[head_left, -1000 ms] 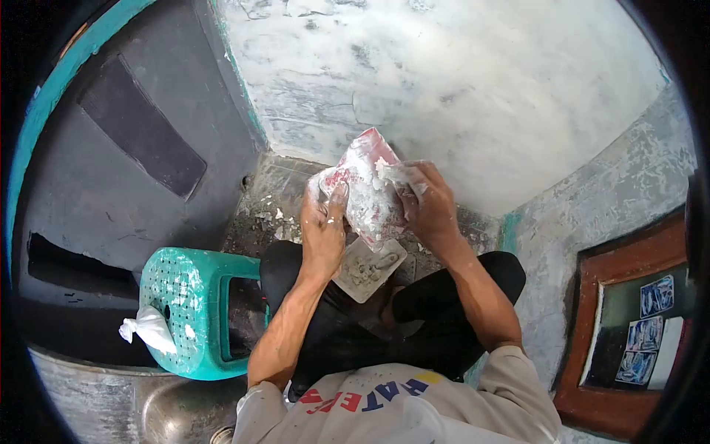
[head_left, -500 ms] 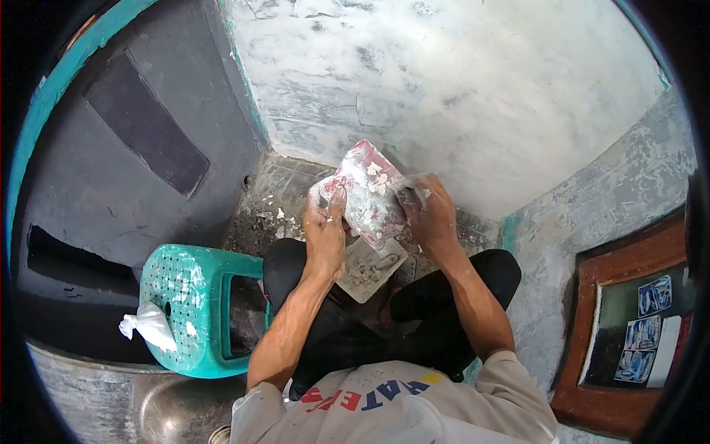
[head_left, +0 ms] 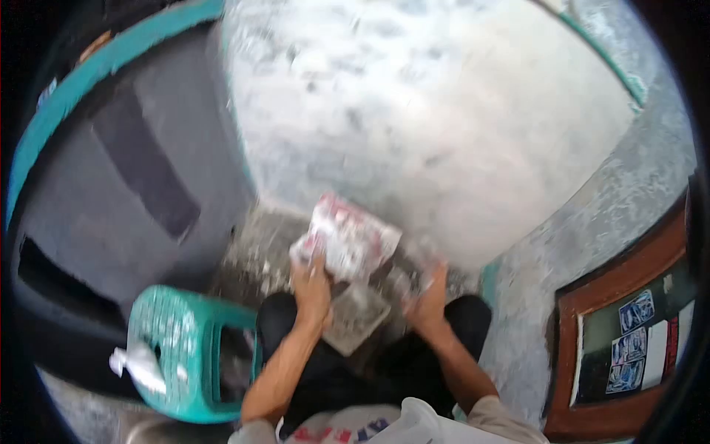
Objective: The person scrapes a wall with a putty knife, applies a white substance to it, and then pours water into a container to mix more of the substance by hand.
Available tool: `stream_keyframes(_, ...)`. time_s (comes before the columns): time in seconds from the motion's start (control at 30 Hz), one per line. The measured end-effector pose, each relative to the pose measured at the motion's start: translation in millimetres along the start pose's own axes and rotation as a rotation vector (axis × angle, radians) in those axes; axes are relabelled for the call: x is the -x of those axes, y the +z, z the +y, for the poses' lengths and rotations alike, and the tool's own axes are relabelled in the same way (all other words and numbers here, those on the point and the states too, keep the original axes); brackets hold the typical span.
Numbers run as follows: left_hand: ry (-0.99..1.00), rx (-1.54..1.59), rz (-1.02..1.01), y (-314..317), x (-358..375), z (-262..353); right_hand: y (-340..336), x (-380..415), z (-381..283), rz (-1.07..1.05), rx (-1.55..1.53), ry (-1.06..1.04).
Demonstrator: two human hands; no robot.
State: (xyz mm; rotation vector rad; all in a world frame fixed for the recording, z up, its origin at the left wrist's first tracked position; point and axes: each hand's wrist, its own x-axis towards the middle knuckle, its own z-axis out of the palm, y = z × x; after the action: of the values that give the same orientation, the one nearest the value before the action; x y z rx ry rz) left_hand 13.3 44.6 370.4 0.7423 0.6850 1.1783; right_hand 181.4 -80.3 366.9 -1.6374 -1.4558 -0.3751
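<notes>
My left hand (head_left: 312, 294) grips the lower left edge of a flat red board (head_left: 351, 235) coated with white putty, thumb on top. To its right, my right hand (head_left: 429, 305) is closed on a thin, see-through scraper (head_left: 420, 253), blurred by motion and apart from the board. A shallow grey tray (head_left: 356, 325) with dull residue in it sits below the board, between my knees.
A green plastic stool (head_left: 166, 348) with a knotted white bag (head_left: 140, 368) on it stands at the left. Patchy white wall (head_left: 414, 111) rises ahead. Flakes litter the floor (head_left: 255, 255) in the corner. A brown wooden frame (head_left: 566, 355) is at the right.
My right hand and the scraper have come away from the board to the right. The board has tilted in my left hand. My view has shifted upward, so the hands appear lower.
</notes>
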Motion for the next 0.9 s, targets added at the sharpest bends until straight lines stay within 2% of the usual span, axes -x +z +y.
stream_keyframes(0.03, 0.041, 0.011, -0.001, 3.7, -1.3, 0.8, -7.3, -4.0, -7.4, -0.133, 0.168, -0.047)
stream_keyframes(0.07, 0.037, -0.007, -0.025, 5.0, -2.6, 0.0, -5.4, -7.4, -6.4, -0.135, 0.139, -0.163)
stream_keyframes(0.1, 0.022, -0.032, -0.033, 5.3, -2.7, -1.3, -4.9, -18.6, -11.0, -0.225, 0.028, -0.154)
stream_keyframes(0.13, 0.010, -0.015, -0.033, 9.7, -2.4, -0.7, 1.7, -17.2, -2.9, -0.403, -0.019, 0.028)
stream_keyframes(0.17, -0.001, -0.003, -0.030, 15.6, -8.4, 3.0, 8.0, -26.2, 4.0, -0.372, -0.012, 0.013)
stream_keyframes(0.23, -0.015, 0.006, -0.068, 26.8, -29.1, 11.7, 13.5, -44.5, 10.7, -0.248, 0.257, -0.360)
stream_keyframes(0.3, -0.069, 0.010, -0.093, 46.3, -44.4, 22.9, 16.0, -73.8, 27.3, -0.239, 0.214, -0.351)
stream_keyframes(0.4, -0.035, 0.105, -0.178, 87.2, -60.8, 44.5, 8.0, -117.1, 41.3, -0.213, 0.281, -0.392)
stream_keyframes(0.5, -0.117, 0.096, -0.109, 135.1, -64.3, 75.3, -13.6, -171.4, 29.7, -0.142, 0.195, -0.253)
stream_keyframes(0.57, -0.131, 0.130, -0.107, 161.8, -64.7, 91.7, -24.6, -192.6, 9.2, 0.161, -0.010, 0.118)
stream_keyframes(0.6, -0.129, 0.088, -0.090, 170.6, -65.3, 99.3, -34.5, -204.8, -1.5, 0.160, -0.005, 0.130)
stream_keyframes(0.67, -0.182, 0.087, -0.041, 213.7, -50.4, 139.9, -62.8, -222.7, -26.9, 0.271, -0.307, 0.583)
stream_keyframes(0.7, -0.193, 0.072, -0.038, 229.5, -45.4, 153.5, -77.4, -229.3, -39.2, 0.271, -0.309, 0.603)
stream_keyframes(0.77, -0.141, 0.097, -0.080, 249.8, -38.2, 175.9, -104.8, -235.4, -67.3, 0.303, -0.638, 0.896)
stream_keyframes(0.8, -0.210, 0.040, -0.049, 261.1, -34.8, 192.4, -116.4, -228.7, -70.4, 0.221, -0.231, 0.681)
stream_keyframes(0.83, -0.231, 0.019, -0.035, 270.2, -32.4, 206.7, -140.0, -239.2, -80.2, 0.211, -0.233, 0.713)
stream_keyframes(0.9, -0.284, -0.229, -0.022, 279.2, -20.0, 229.7, -188.1, -264.4, -102.6, 0.004, 0.225, 0.160)
